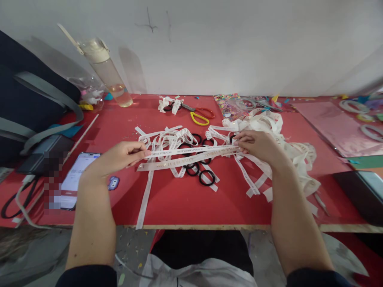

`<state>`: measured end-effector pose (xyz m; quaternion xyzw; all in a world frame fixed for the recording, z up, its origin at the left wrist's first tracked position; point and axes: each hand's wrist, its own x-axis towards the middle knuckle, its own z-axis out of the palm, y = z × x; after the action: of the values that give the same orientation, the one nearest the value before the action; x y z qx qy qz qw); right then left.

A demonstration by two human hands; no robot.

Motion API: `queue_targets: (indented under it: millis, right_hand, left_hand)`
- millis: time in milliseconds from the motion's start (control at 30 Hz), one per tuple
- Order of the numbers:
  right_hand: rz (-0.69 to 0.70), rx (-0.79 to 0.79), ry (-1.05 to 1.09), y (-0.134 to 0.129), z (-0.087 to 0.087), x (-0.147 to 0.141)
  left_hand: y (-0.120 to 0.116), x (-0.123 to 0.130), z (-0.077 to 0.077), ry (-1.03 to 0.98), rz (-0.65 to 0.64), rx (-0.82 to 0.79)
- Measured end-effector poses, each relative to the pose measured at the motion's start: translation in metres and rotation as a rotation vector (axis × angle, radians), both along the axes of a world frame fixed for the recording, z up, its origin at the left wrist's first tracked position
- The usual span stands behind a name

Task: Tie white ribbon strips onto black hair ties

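A white printed ribbon (190, 151) is stretched level between my two hands over the red table (179, 207). My left hand (127, 155) pinches its left end, fingers closed. At the other end, my right hand (253, 145) has its fingers closed on the ribbon and on a second, wider ribbon (170, 163) with pale gold lettering, whose left end hangs free below. Under them lie black rings (206, 177) among tangled white ribbon strips (145, 199). A larger heap of ribbon (299, 163) spreads beside and behind my right hand.
Scissors (200, 118) with red and yellow handles lie at the back. A water bottle (116, 85) stands back left, near a dark bag (26, 91). A phone (78, 179) is at left, a dark box (362, 191) at right, pink sheets (332, 127) back right.
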<state>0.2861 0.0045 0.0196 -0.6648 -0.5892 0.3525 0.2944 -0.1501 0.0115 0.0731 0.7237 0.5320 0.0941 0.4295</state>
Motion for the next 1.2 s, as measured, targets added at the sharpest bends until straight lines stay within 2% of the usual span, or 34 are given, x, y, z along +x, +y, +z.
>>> queue_targets:
  millis: [267,567,733,900,1200]
  right_hand:
    - [0.085,-0.044,-0.292,0.004,-0.002,0.002]
    - [0.043,-0.037,-0.388,0.003,0.005,-0.001]
    - [0.04,-0.03,-0.354,0.003,0.002,0.001]
    - [0.047,-0.009,-0.297,0.005,-0.008,0.01]
    - [0.021,0.006,-0.209,0.004,-0.011,0.011]
  left_hand:
    - [-0.006,-0.004,-0.019,0.07,-0.07,-0.275]
    - [0.0,-0.013,-0.024,0.158,-0.098,-0.256]
    - [-0.005,-0.01,-0.018,0.176,-0.102,-0.241]
    - [-0.009,-0.011,-0.011,0.099,-0.096,-0.258]
    - [-0.009,-0.009,-0.01,0.116,-0.095,-0.312]
